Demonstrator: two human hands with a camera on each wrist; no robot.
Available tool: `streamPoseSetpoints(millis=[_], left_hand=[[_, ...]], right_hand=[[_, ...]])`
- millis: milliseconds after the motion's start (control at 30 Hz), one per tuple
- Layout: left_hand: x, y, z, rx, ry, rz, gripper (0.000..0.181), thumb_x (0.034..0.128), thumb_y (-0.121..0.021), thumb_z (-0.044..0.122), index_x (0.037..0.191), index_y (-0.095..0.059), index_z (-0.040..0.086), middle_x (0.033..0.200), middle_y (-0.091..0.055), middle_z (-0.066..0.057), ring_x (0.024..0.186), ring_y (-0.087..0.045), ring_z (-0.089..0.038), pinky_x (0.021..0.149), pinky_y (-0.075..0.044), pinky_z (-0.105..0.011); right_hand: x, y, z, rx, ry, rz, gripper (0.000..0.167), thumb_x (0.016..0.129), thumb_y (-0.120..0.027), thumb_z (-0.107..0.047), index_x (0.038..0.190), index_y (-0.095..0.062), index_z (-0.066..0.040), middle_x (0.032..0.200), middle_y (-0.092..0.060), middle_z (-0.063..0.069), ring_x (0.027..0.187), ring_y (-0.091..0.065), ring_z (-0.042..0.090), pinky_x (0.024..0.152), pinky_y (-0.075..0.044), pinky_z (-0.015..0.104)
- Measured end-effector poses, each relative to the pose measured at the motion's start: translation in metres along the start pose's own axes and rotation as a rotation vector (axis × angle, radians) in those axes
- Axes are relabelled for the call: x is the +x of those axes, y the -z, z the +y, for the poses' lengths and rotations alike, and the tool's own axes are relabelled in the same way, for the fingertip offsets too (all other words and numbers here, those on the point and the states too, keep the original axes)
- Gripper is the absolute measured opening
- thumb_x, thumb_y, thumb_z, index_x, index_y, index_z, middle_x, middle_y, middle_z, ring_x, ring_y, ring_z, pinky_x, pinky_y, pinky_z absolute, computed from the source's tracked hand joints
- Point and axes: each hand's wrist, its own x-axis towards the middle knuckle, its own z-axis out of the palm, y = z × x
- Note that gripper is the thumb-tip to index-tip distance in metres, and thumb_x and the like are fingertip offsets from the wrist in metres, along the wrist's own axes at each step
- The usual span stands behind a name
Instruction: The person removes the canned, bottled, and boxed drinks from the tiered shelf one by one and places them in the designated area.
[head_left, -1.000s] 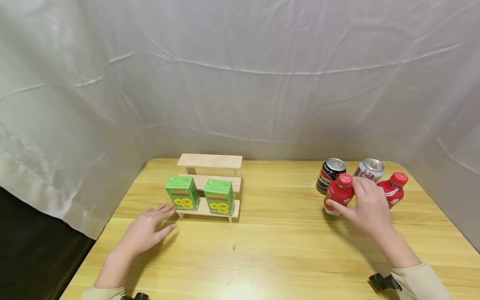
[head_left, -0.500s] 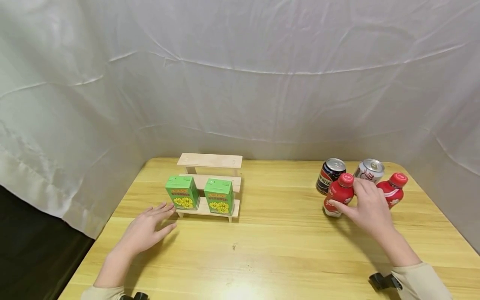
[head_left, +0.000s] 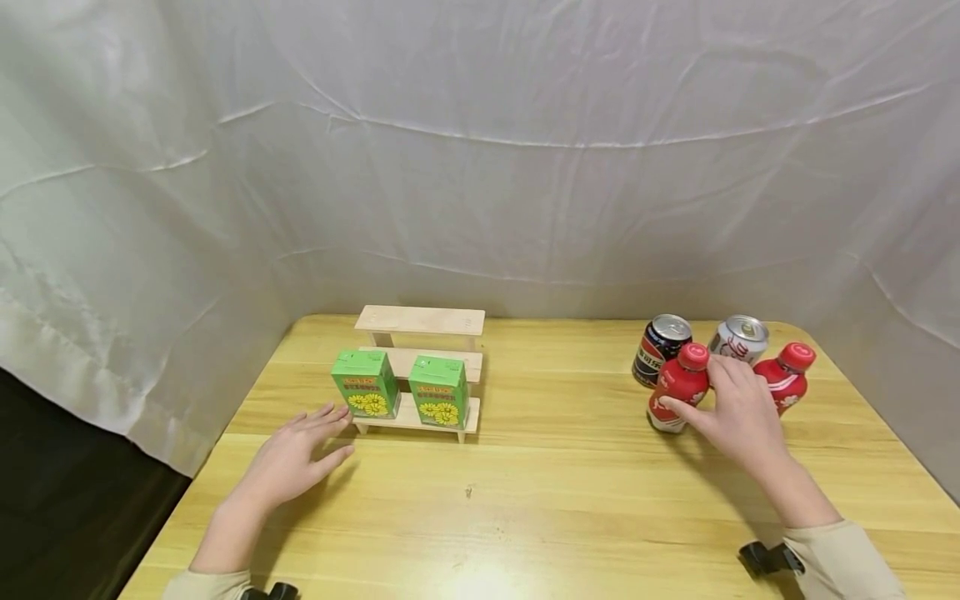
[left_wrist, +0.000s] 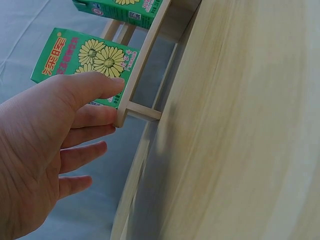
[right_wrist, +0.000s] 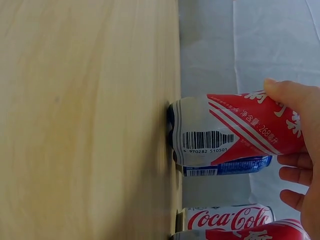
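Red bottle (head_left: 681,383) roughly upright, well to the right of the rack (head_left: 420,320), base on or barely above the counter (head_left: 570,492); impossible to tell which. Right hand (head_left: 738,417), also well right of the rack, pinching the bottle high on its red body between thumb and fingers: probably best to squeeze evenly, settle the wrist, and raise straight up before any sideways swing. Left hand (head_left: 300,458) just beside the rack's left end, fingers loosely spread, contact with the wood unclear; best light there, to avoid jogging the shelves. Second red bottle (head_left: 787,371), farther right of the rack: likely at risk from the knuckles. Left green carton (head_left: 365,385) and right green carton (head_left: 438,393), on the rack's lowest shelf: better left unbumped. Dark can (head_left: 662,350) and pale can (head_left: 741,335), far right of the rack: allow clearance.
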Motion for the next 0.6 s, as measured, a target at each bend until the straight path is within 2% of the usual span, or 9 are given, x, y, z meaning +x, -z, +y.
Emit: streamPoseSetpoints(millis=[600], left_hand=[[-0.0002, -0.0021, -0.0022, -0.001, -0.013, 0.012, 0.049, 0.0892, -0.069, 0.034, 0.128, -0.063, 0.005, 0.138, -0.059, -0.012, 0.13, -0.053, -0.037, 0.111, -0.037, -0.06]], right_hand=[[0.0009, 0.0051, 0.005, 0.005, -0.086, -0.101, 0.061, 0.074, -0.082, -0.038, 0.102, -0.05, 0.006, 0.106, -0.055, 0.025, 0.099, -0.048, 0.043, 0.086, -0.043, 0.061]])
